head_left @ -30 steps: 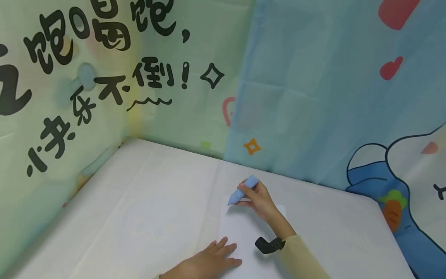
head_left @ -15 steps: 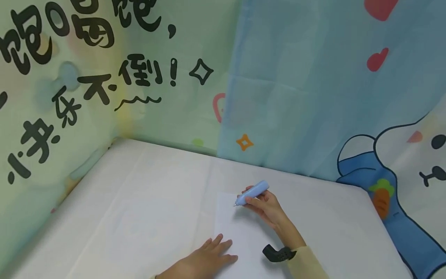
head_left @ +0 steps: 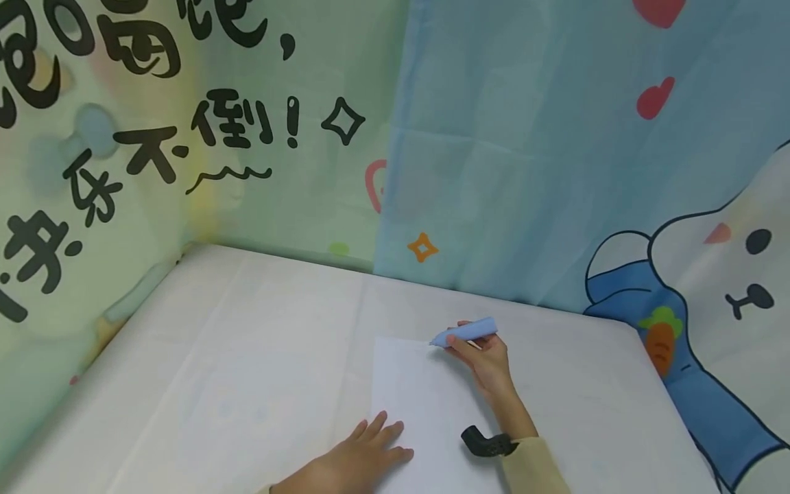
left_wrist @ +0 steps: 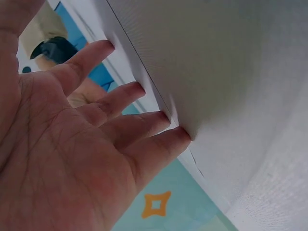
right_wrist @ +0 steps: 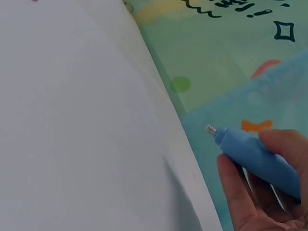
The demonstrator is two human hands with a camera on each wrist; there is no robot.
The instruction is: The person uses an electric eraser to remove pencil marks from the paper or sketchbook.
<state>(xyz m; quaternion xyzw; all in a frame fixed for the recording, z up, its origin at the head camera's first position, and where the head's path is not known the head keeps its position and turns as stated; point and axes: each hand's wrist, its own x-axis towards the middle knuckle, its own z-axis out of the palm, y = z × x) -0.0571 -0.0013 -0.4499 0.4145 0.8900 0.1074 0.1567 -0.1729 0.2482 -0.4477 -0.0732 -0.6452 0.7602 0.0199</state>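
In the head view my right hand [head_left: 487,360] pinches a thick light-blue electric eraser [head_left: 472,332] between thumb and fingers. Its body leans low, and its narrow tip points left over the far part of a white sheet of paper [head_left: 407,384]. Up close in the right wrist view, the electric eraser [right_wrist: 260,156] has a metal tip with a small whitish end. Whether that tip touches the paper is unclear. My left hand [head_left: 361,456] lies with spread fingers at the sheet's near left side; in the left wrist view its fingertips [left_wrist: 180,137] touch the white surface.
A white-covered table [head_left: 259,357] extends around the paper. Printed curtains hang behind it, one green [head_left: 308,206] with black lettering and one blue [head_left: 506,171]. A black curved wrist device [head_left: 487,442] sits at my right sleeve.
My right hand has moved rightward and slightly farther away over the paper, and the electric eraser has tilted flatter. My left hand stays on the sheet. The head view has shifted a little.
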